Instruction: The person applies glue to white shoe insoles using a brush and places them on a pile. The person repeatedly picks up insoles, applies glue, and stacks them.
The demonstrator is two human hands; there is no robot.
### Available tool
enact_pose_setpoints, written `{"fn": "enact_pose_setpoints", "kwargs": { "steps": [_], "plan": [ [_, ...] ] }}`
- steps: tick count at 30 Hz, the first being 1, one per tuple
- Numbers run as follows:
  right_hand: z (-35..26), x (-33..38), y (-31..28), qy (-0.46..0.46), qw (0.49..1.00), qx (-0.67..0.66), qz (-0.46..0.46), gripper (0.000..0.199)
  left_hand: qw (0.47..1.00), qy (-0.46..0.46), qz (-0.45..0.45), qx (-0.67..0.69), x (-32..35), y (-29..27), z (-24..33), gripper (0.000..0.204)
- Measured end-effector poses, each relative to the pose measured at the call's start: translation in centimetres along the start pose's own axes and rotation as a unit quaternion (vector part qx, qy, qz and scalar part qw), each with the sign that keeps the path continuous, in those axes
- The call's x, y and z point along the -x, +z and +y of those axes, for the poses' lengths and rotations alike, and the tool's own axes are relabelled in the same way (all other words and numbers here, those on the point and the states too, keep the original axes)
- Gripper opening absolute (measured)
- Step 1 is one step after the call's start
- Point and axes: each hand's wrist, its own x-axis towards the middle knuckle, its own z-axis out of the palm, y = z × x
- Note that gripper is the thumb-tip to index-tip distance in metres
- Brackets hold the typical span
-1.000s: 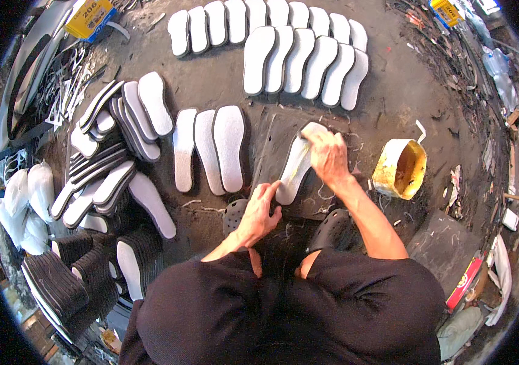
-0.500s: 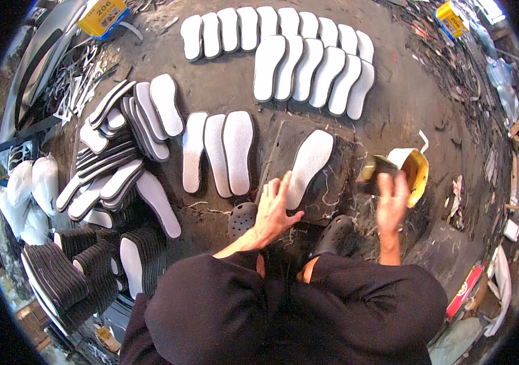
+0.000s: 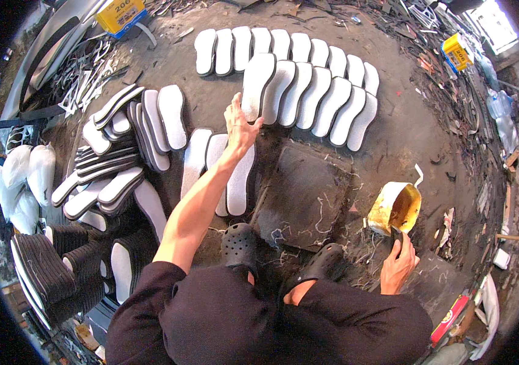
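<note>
Underfoot, the person's black clogs (image 3: 239,244) stand on a dark, scrap-strewn floor (image 3: 408,137), beside the near edge of a flat black board (image 3: 302,194). Stacked insoles (image 3: 43,264) rise at the left; beyond the board, pale-topped insoles form two overlapping rows (image 3: 313,97), with a yellow tin (image 3: 121,17) farther off to the left. A narrow strip of floor separates the board's right edge from a stained tub (image 3: 387,204); a broader stretch runs from the rows rightward to the scraps (image 3: 463,106) along the side. Nearer, the right hand (image 3: 399,267) is closed around a dark flat tool (image 3: 397,237), its far end at the tub's near rim. Farther out, the left hand (image 3: 241,129), thumb and fingers parted, is at the near end of the front row's leftmost insole (image 3: 257,85); whether it grips, one cannot tell.
</note>
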Motion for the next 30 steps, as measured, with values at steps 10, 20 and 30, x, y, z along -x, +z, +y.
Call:
{"fn": "enact_pose_setpoints", "kwargs": {
  "steps": [10, 20, 30],
  "plan": [
    [4.1, -10.5, 2.6, 0.061, 0.99, -0.12, 0.046, 0.038, 0.965, -0.038, 0.027, -0.257, 18.3, -4.8, 2.4, 0.111],
    [11.6, -12.2, 5.6, 0.141, 0.956, -0.226, 0.124, 0.048, 0.996, 0.039, 0.016, -0.074, 20.2, -6.9, 5.4, 0.081],
    [-3.2, -2.3, -0.2, 0.064, 0.814, -0.536, -0.215, 0.037, 0.958, 0.098, -0.263, -0.066, 27.5, -4.0, 8.4, 0.093]
  ]
}}
